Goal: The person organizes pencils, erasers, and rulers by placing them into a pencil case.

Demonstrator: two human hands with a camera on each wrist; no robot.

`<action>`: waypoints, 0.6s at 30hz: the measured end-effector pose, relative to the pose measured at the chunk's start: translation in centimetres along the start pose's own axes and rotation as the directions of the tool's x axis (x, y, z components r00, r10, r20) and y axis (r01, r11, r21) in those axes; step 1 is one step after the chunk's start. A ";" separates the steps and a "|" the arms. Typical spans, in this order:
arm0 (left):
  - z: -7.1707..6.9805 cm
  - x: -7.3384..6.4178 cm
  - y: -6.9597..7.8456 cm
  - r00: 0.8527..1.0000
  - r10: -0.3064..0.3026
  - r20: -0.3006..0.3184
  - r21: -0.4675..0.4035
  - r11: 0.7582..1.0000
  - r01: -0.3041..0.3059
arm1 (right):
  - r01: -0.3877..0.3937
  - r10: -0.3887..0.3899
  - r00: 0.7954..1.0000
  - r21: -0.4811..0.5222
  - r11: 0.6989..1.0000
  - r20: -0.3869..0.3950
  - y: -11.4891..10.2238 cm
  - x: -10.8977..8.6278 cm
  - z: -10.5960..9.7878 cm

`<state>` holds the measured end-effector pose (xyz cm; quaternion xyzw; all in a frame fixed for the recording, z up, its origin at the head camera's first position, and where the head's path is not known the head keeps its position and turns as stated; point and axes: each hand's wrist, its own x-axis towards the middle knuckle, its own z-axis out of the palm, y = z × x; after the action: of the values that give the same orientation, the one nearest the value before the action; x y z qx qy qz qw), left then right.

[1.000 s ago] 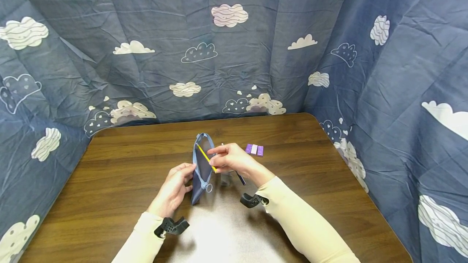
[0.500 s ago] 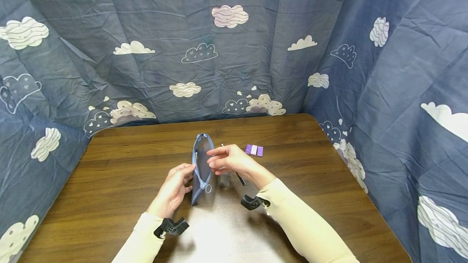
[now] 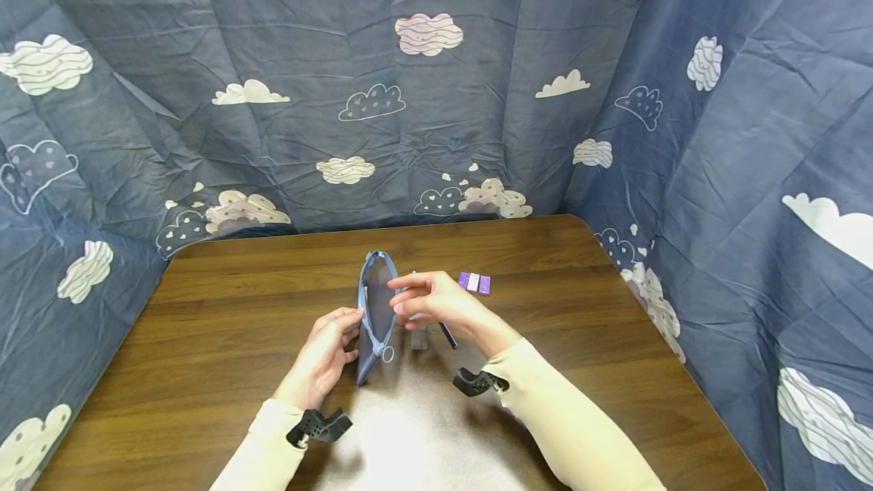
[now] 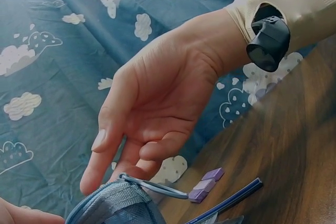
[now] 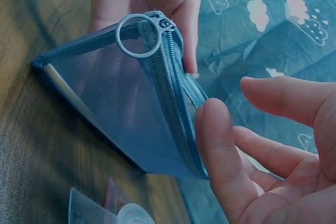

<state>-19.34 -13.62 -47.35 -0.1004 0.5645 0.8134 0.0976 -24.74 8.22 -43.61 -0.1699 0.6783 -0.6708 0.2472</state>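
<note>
My left hand [image 3: 320, 358] grips a blue zip pencil case [image 3: 367, 358] by its side, thumb at the rim. The case stands with its zip undone and its mouth gaping. In the right wrist view its see-through wall and the ring-shaped zip pull [image 5: 138, 35] show close up. Just inside the left rim, the end of a pencil [image 3: 366, 291] shows; the rest is hidden. My right hand [image 3: 443, 305] hovers at the right rim, fingers spread and holding nothing; its fingertips [image 5: 214, 116] overlap the zip edge in the right wrist view.
A dark blue pen [image 3: 448, 335] lies on the wooden table [image 3: 259, 286] below my right hand. Beside it is a clear ruler [image 5: 86, 208], partly covered by the hand in the head view. A small purple-and-white block [image 3: 474, 283] lies farther back. Cloud-patterned curtains [image 3: 477, 97] surround the table.
The yellow pencil in my right hand has gone down into the pencil case, and the fingers have let go. The right hand has barely shifted since; the left keeps its grip.
</note>
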 end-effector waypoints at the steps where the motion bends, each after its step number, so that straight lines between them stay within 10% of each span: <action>1: 0.0 0.0 0.0 1.000 0.000 0.001 -0.001 1.000 0.000 | 0.003 -0.003 1.000 0.001 1.000 -0.001 -0.1 -0.1 0.0; 18: 0.0 -0.2 0.0 1.000 0.005 -0.003 0.003 1.000 -0.005 | 0.045 -0.044 0.998 0.016 0.999 -0.035 -0.3 -1.5 -1.2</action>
<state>-19.16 -13.63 -47.26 -0.0999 0.5662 0.8127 0.0951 -24.26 10.06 -43.16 -0.1714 0.6728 -0.6846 0.2219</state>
